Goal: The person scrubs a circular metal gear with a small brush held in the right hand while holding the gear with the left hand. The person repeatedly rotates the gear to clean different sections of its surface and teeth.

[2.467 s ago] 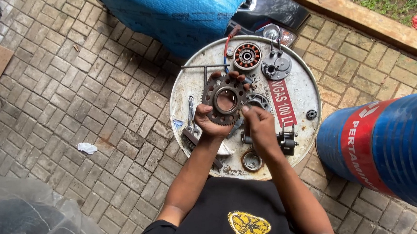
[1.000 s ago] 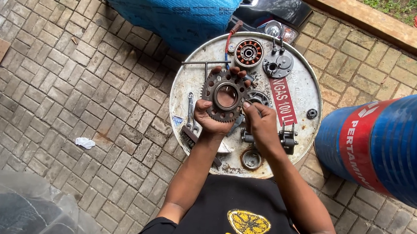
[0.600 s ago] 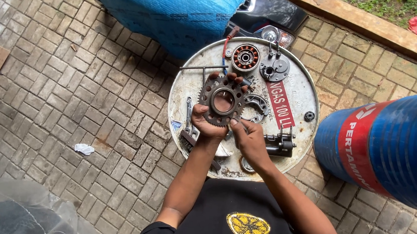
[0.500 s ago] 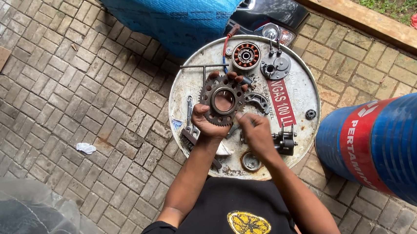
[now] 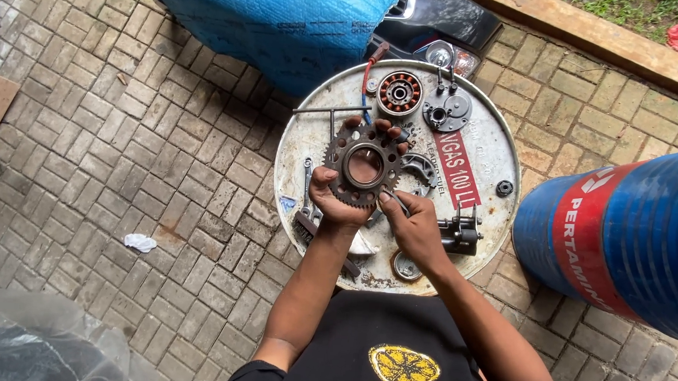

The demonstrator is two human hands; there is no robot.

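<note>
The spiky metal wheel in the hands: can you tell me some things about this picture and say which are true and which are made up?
1. The left hand holds the toothed sprocket. True.
2. The sprocket lies flat on the bricks. False: it is held up over the round drum top.
3. A blue drum lies at the right. True.
4. The right hand rests on the blue tarp. False: its fingers touch the sprocket's lower edge.

A sprocket (image 5: 365, 165) sat over the middle of a drum lid (image 5: 492, 157), held between the left hand (image 5: 336, 204) and the right hand (image 5: 412, 229). Behind it lay a stator (image 5: 399, 93); a starter motor (image 5: 458, 235) lay right; a barrel (image 5: 630, 239) lay farther right.
</note>
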